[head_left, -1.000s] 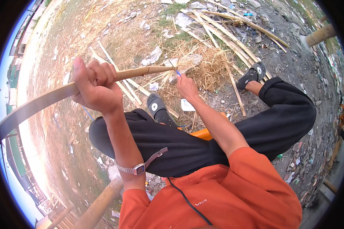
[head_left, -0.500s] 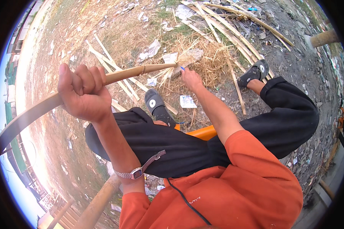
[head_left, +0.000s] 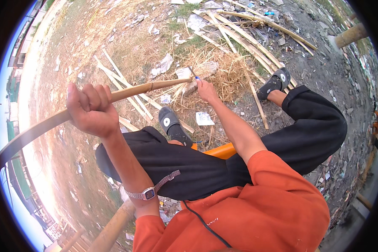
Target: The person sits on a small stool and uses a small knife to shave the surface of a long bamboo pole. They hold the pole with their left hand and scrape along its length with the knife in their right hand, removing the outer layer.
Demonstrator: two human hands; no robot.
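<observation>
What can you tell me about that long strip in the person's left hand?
The strip looks like bamboo: smooth, pale tan to the right, greyer toward the left, with a ringed joint partway along its thinner right part. It appears curved, though the lens bends edges. The left hand is closed around it. It slants up to the right, its narrow tip beside the blade of a knife; whether they touch is unclear. Its other end is lost at the picture's dark rim.

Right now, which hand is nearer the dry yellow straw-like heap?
Right. Right hand shows over the near edge of the heap; left hand is well left, gripping a curved tan bamboo strip.
</observation>
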